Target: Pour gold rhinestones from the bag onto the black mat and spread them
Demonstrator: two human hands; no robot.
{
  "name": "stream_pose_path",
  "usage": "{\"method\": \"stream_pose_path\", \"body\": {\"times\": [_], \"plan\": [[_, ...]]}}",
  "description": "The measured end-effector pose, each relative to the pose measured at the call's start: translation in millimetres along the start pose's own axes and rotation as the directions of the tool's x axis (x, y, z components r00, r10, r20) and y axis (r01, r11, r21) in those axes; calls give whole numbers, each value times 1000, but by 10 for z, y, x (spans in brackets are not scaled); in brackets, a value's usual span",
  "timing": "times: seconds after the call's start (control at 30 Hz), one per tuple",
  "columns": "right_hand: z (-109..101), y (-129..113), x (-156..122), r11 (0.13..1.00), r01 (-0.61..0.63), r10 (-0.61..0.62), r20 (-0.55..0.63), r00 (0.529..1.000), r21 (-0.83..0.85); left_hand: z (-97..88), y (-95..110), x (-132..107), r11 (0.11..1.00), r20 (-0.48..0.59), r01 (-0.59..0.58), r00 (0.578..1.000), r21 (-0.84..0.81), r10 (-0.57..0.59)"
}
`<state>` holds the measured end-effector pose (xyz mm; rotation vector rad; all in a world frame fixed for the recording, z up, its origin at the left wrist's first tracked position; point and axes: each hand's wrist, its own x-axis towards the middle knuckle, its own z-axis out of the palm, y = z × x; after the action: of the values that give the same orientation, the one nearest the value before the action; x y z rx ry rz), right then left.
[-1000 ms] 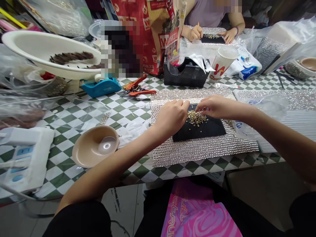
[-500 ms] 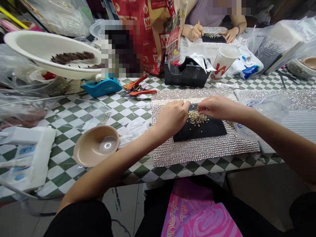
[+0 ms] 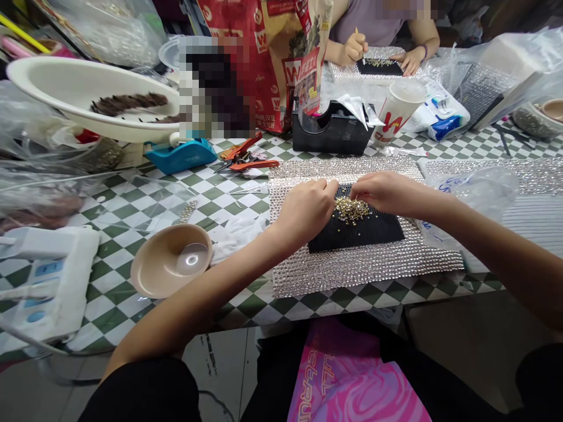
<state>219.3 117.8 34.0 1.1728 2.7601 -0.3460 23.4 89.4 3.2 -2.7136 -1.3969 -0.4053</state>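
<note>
Fingers: left hand (image 3: pixel 305 208) curled, tips pinched narrow at the tray's 11 o'clock corner; right hand (image 3: pixel 387 192) curled over the studs, tips narrow; whether either holds a stud, cannot tell.
Studs (image 3: pixel 350 209): small gold heap on the far half of the black tray (image 3: pixel 356 232), between both hands.
Tray: lies on a rhinestone sheet (image 3: pixel 352 266) on the checkered table (image 3: pixel 132 205).
Bowl (image 3: pixel 170 259): tan, at 9 o'clock of the tray, apart.
Scissors (image 3: pixel 246 157): orange, at 11 o'clock.
Tape dispenser (image 3: pixel 331 130): black, at 12 o'clock.
Co-worker's hand (image 3: pixel 354 48): far across, holding a thin stick.
</note>
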Motion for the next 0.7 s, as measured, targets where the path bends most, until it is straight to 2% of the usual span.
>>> {"method": "stream_pose_path", "body": {"times": [0.47,0.7], "plan": [[59,14,-22,997,-33,31,-34,999,-63,3,-3,-4,1000,28,3,1000,-8,-3],[73,40,-43,999,20,-22,-28,999,-49,1,-8,-16,1000,35,13,999,-10,-13]]}}
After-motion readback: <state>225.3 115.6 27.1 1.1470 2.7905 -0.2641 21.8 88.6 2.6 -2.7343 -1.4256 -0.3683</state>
